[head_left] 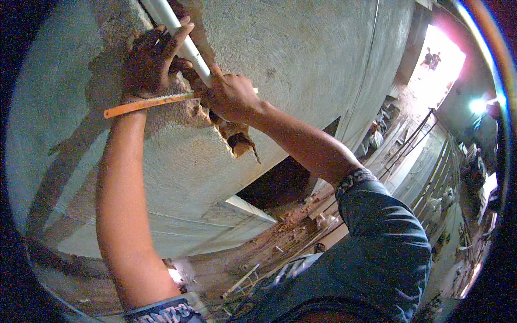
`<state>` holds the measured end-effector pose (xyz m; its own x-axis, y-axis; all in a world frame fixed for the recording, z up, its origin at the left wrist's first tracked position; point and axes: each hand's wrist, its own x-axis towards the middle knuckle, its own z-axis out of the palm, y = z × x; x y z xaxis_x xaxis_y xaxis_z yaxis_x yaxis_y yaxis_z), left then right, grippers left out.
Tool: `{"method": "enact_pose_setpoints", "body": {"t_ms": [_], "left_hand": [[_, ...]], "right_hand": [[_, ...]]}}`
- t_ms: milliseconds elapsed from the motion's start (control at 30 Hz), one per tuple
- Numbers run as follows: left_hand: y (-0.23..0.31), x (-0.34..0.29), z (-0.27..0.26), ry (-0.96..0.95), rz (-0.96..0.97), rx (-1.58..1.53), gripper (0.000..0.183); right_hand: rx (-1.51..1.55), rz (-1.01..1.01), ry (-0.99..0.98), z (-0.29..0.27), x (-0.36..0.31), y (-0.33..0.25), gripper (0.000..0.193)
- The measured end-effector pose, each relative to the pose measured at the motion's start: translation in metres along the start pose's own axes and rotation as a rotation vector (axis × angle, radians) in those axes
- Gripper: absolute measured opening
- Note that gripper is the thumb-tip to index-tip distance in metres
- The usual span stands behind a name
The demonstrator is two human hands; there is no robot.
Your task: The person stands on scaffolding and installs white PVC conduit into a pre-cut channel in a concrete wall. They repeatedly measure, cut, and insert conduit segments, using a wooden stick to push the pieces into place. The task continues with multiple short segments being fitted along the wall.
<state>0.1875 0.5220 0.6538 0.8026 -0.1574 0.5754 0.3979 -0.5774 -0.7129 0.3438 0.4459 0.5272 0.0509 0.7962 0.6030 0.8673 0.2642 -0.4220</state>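
A white plastic pipe (188,51) runs down at a slant along a groove chiselled in the plastered wall (285,48). My left hand (151,62) is at the pipe's left side, its fingers reaching across it. Beside the pipe's lower end, my right hand (231,97) is closed, with an orange hacksaw blade (153,102) in its grip. The blade sticks out leftward, toothed edge up, passing over my left wrist. My right fingers touch the pipe and hide its end. Below them, the groove opens into a rough broken hole (239,144).
A dark rectangular opening (280,183) sits lower in the wall. Rubble and planks (323,215) lie along the floor. Two people (431,59) are far off in a bright opening. A lamp (478,106) shines at the right.
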Motion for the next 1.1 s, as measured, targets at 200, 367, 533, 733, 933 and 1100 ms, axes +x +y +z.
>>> {"method": "enact_pose_setpoints", "body": {"t_ms": [200, 367, 533, 733, 933, 1100], "left_hand": [[-0.004, -0.001, 0.005, 0.062, 0.063, -0.102, 0.061], [-0.007, -0.002, 0.008, 0.061, 0.049, -0.021, 0.064], [-0.006, -0.004, 0.007, 0.037, 0.029, -0.058, 0.062], [-0.009, -0.002, 0.011, 0.083, 0.051, -0.092, 0.066], [-0.007, 0.0, 0.007, 0.052, 0.036, 0.111, 0.069], [-0.003, 0.001, 0.003, 0.039, 0.016, 0.043, 0.071]], "right_hand": [[0.022, 0.036, 0.012, 0.0, 0.001, -0.004, 0.046], [0.055, 0.081, -0.069, -0.005, 0.003, -0.008, 0.044], [0.076, 0.034, -0.069, -0.007, 0.004, -0.009, 0.04], [0.095, -0.006, -0.036, -0.004, 0.008, -0.003, 0.039], [0.101, 0.055, -0.018, -0.004, 0.024, -0.004, 0.044], [0.215, 0.114, 0.072, 0.004, 0.01, -0.001, 0.037]]}}
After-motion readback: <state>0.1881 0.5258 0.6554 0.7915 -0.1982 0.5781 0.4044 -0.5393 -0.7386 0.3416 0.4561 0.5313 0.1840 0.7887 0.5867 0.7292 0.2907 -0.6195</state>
